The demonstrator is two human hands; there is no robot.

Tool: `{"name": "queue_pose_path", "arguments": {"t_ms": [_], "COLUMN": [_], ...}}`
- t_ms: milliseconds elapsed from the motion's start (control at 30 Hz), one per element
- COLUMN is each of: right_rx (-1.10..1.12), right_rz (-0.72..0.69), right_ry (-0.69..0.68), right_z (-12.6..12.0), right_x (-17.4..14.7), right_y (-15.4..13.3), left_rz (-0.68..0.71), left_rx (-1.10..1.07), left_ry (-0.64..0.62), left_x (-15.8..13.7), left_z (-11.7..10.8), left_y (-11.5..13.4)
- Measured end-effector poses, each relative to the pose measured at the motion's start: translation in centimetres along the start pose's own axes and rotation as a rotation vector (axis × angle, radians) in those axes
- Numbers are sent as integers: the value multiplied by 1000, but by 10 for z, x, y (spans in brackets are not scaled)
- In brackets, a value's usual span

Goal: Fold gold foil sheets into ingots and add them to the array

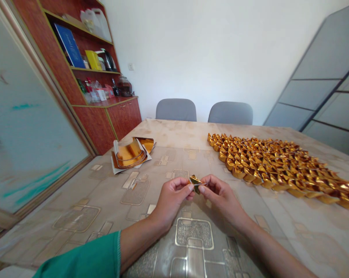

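Between my two hands, above the middle of the table, is a small folded piece of gold foil paper (195, 181). My left hand (176, 195) pinches its left side between thumb and fingers. On the other side, my right hand (219, 193) grips the right edge with thumb and forefinger. The fingertips cover part of the folds. A stack of curved gold foil sheets (130, 153) with white paper lies to the left. Off to the right, many folded gold foil pieces (267, 162) stand packed in close rows.
A patterned plastic cover lies over the table (168, 135). Two grey chairs (176, 109) stand at its far side against the white wall. A red-brown shelf unit (105, 110) holds bottles, a kettle and boxes at the left, near a sliding glass door (32, 116).
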State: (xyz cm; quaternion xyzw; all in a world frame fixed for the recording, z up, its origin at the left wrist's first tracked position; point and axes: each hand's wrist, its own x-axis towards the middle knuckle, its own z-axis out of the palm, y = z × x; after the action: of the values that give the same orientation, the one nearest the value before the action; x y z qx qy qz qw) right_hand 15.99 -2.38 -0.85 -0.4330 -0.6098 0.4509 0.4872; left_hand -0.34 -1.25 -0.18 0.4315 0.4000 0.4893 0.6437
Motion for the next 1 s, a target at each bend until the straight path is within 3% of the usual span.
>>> {"name": "queue_pose_path", "arguments": {"t_ms": [100, 267, 533, 767, 1000], "right_rx": [6, 1, -139, -531, -639], "right_rz": [-36, -12, -33, -260, -365], "right_ry": [27, 47, 64, 176, 159], "right_z": [1, 0, 5, 5, 2], "right_x": [1, 2, 0, -2, -3], "right_y": [-2, 0, -4, -6, -4], "left_rz": [-4, -142, -352, -414, -397], "left_rx": [7, -84, -481, -510, -461], "left_ry": [-21, -61, 35, 28, 14], "left_x": [0, 3, 9, 4, 4], "left_z": [2, 0, -3, -1, 0], "left_y": [-1, -4, 2, -1, -1]}}
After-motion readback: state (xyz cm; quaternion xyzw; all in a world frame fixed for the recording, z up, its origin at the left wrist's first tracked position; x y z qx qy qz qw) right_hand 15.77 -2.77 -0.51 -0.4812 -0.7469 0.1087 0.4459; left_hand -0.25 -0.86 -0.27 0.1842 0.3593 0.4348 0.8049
